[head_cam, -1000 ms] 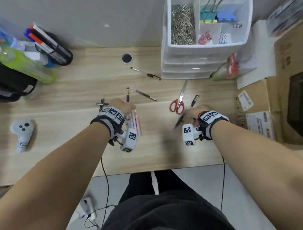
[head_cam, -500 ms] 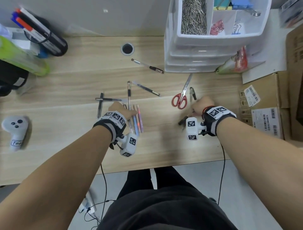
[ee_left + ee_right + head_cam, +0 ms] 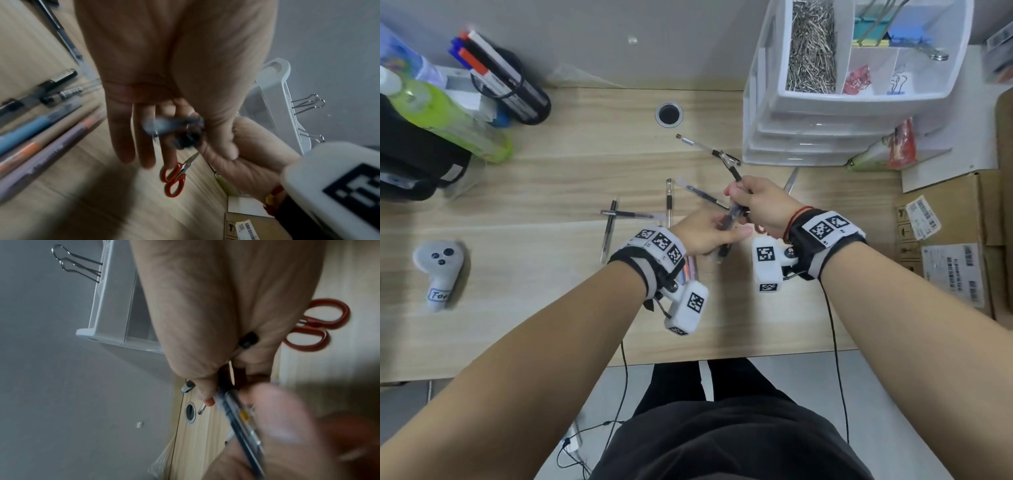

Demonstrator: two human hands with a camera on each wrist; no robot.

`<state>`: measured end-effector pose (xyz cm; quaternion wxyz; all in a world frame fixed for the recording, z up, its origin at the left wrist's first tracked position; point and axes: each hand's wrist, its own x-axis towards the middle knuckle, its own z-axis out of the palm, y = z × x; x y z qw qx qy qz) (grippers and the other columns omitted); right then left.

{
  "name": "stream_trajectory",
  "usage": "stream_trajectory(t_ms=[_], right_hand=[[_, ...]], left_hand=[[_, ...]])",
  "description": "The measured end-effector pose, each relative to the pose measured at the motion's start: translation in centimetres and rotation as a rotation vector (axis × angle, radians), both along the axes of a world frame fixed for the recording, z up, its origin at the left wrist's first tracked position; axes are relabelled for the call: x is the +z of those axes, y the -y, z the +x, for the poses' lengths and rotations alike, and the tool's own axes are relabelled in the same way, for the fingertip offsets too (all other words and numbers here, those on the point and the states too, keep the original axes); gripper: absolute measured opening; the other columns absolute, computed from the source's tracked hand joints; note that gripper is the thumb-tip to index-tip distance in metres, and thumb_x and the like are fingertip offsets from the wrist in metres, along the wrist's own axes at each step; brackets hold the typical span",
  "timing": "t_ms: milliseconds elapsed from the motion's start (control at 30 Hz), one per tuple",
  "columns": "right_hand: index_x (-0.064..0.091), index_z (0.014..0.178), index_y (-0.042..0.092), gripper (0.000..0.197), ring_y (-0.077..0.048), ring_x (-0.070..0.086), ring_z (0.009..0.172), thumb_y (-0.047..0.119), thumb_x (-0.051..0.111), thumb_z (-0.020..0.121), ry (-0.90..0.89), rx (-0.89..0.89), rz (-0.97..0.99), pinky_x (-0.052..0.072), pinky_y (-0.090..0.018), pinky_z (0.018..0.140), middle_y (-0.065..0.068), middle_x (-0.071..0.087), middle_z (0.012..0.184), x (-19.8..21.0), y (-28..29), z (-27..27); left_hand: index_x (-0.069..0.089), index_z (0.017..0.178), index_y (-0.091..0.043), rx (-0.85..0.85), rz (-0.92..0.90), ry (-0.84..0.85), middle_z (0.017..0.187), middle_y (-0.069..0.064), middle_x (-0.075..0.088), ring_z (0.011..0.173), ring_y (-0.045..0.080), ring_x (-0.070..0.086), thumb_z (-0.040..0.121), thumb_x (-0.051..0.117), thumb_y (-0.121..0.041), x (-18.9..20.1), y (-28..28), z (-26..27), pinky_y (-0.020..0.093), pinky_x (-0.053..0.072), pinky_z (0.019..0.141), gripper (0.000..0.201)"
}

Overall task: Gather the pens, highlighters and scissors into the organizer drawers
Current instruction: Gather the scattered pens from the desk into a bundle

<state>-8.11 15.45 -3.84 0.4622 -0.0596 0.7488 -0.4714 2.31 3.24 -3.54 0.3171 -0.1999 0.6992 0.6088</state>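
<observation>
Both hands meet above the middle of the table. My right hand (image 3: 753, 202) grips a couple of dark pens (image 3: 733, 174) in curled fingers, with one end sticking up towards the organizer. My left hand (image 3: 717, 231) lies under the same pens (image 3: 174, 126), fingers fairly straight and the thumb pressed onto them. Red-handled scissors (image 3: 172, 180) lie on the wood beneath the right hand. Blue, orange and purple highlighters (image 3: 37, 126) lie side by side under my left wrist. More pens (image 3: 669, 198) are scattered left of the hands. The white organizer (image 3: 808, 137) stands at the back right, its drawers pushed in.
A grey controller (image 3: 438, 270) lies at the left. A green bottle (image 3: 448, 120) and a black holder of markers (image 3: 506, 85) stand at the back left. Cardboard boxes (image 3: 955, 257) line the right edge. A cable hole (image 3: 668, 114) sits near the wall.
My right hand lifted pens off the table beside the scissors and carried them left. My left hand rose from the highlighters and met it.
</observation>
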Motion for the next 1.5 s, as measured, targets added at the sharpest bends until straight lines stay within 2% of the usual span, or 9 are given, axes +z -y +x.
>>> stream_trajectory(t_ms=[100, 233, 533, 700, 933, 1100, 1267, 1367, 1500], right_hand=[[0.054, 0.102, 0.004, 0.013, -0.012, 0.054, 0.059, 0.010, 0.043, 0.105, 0.087, -0.055, -0.113, 0.048, -0.022, 0.054, -0.007, 0.055, 0.079, -0.1, 1.0, 0.2], [0.058, 0.107, 0.011, 0.021, -0.021, 0.061, 0.072, 0.024, 0.041, 0.106, 0.088, -0.217, -0.080, 0.055, -0.030, 0.062, -0.008, 0.060, 0.090, -0.1, 0.5, -0.7], [0.049, 0.078, 0.018, 0.037, -0.009, 0.023, 0.042, 0.038, 0.035, 0.106, 0.005, -0.124, -0.007, 0.020, -0.018, 0.039, 0.005, 0.031, 0.055, 0.9, 1.8, -0.5], [0.069, 0.096, 0.017, 0.027, -0.001, 0.049, 0.071, 0.023, 0.045, 0.105, -0.161, 0.036, 0.026, 0.036, -0.017, 0.060, 0.007, 0.053, 0.082, 1.9, 3.5, 0.2], [0.065, 0.093, 0.001, 0.005, -0.008, 0.061, 0.052, 0.006, 0.066, 0.093, 0.021, -0.022, -0.130, 0.052, -0.020, 0.051, -0.011, 0.064, 0.074, 2.6, 5.9, 1.8], [0.062, 0.112, -0.015, 0.028, -0.013, 0.060, 0.052, 0.001, 0.068, 0.090, 0.001, 0.034, -0.094, 0.059, -0.024, 0.057, -0.014, 0.060, 0.075, 2.4, 7.2, 2.3], [0.075, 0.102, 0.009, 0.022, -0.013, 0.041, 0.054, 0.021, 0.056, 0.101, -0.178, 0.349, 0.030, 0.040, -0.028, 0.051, 0.009, 0.051, 0.061, 2.9, 7.0, 2.2], [0.072, 0.113, 0.017, 0.024, -0.018, 0.050, 0.067, 0.029, 0.058, 0.098, -0.202, 0.332, 0.208, 0.044, -0.027, 0.058, 0.000, 0.063, 0.081, 2.2, 5.8, 1.1], [0.065, 0.124, 0.017, 0.038, -0.024, 0.061, 0.104, 0.032, 0.067, 0.089, -0.470, 0.310, 0.530, 0.047, -0.029, 0.090, -0.009, 0.064, 0.125, -0.7, 3.9, -1.3]], left_hand=[[0.055, 0.092, -0.007, 0.081, 0.138, 0.072, 0.073, 0.008, 0.059, 0.061, 0.021, 0.060, 0.099, 0.056, -0.023, -0.2, -0.3, 0.6, 0.027, 0.051, 0.056, 0.018], [0.040, 0.075, -0.022, 0.160, 0.052, 0.063, 0.060, -0.003, 0.032, 0.039, 0.006, 0.029, 0.104, 0.047, -0.027, -0.6, 1.3, 1.3, 0.015, 0.030, 0.037, 0.030], [0.033, 0.075, -0.021, 0.456, 0.219, 0.111, 0.058, -0.004, 0.025, 0.043, 0.009, 0.018, 0.102, 0.036, -0.051, 0.6, 3.2, 0.8, 0.017, 0.015, 0.036, 0.041], [0.052, 0.091, -0.013, 0.652, 0.418, 0.105, 0.061, -0.001, 0.041, 0.046, 0.011, 0.034, 0.106, 0.032, -0.040, 1.5, 4.0, 0.9, 0.023, 0.028, 0.044, 0.037], [0.061, 0.113, -0.013, 0.726, 0.484, 0.064, 0.085, 0.003, 0.064, 0.074, 0.016, 0.065, 0.106, 0.037, -0.017, 1.9, 6.3, 1.8, 0.033, 0.054, 0.075, 0.025], [0.059, 0.119, -0.011, 0.622, 0.515, 0.074, 0.096, 0.008, 0.067, 0.085, 0.020, 0.068, 0.107, 0.037, -0.021, 2.3, 7.6, 2.2, 0.039, 0.059, 0.080, 0.026], [0.055, 0.098, -0.015, 0.511, 0.413, 0.092, 0.077, 0.002, 0.053, 0.054, 0.012, 0.053, 0.106, 0.041, -0.025, 1.8, 8.4, 1.8, 0.025, 0.047, 0.051, 0.019], [0.049, 0.088, -0.015, 0.554, 0.211, 0.100, 0.068, 0.000, 0.040, 0.042, 0.008, 0.035, 0.106, 0.041, -0.024, 0.3, 8.8, 2.0, 0.020, 0.032, 0.040, 0.022], [0.047, 0.094, -0.011, 0.644, 0.057, 0.140, 0.070, 0.006, 0.049, 0.043, 0.013, 0.043, 0.104, 0.041, -0.016, -1.4, 9.2, 2.9, 0.021, 0.037, 0.038, 0.012]])
